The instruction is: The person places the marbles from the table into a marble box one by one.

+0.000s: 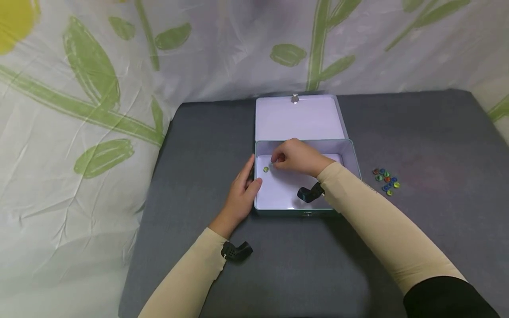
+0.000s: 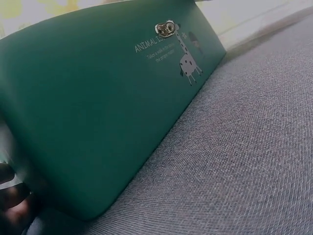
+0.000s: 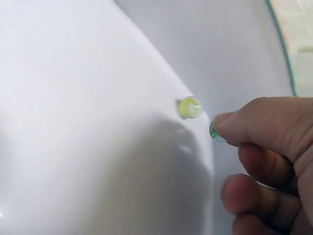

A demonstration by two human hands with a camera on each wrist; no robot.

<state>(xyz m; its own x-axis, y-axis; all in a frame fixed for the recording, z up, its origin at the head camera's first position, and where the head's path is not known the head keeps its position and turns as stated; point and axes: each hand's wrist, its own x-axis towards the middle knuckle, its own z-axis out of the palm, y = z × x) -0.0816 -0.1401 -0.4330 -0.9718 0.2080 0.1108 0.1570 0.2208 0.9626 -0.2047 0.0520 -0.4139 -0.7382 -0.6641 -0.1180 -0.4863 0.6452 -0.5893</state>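
A lidded metal box (image 1: pixel 278 198), pale inside and green outside, stands on the grey table with its lid (image 1: pixel 298 119) laid back. My left hand (image 1: pixel 238 194) holds the box's left wall, thumb over the rim and fingers along the outside; in the left wrist view, only its fingers (image 2: pixel 14 200) show at the lower left, dark and blurred. Inside the box, my right hand (image 1: pixel 296 157) pinches a green glass marble (image 3: pixel 215 132) between thumb and finger, partly hidden by the thumb. A yellow-green marble (image 3: pixel 190 107) lies on the box floor near the left wall.
To the right of the box, several coloured glass marbles (image 1: pixel 387 179) lie in a loose cluster on the grey cloth (image 1: pixel 417 221). A pale curtain with green leaves (image 1: pixel 238 53) hangs behind the table. The box front carries a metal clasp (image 2: pixel 165 28) and a giraffe print (image 2: pixel 190 61).
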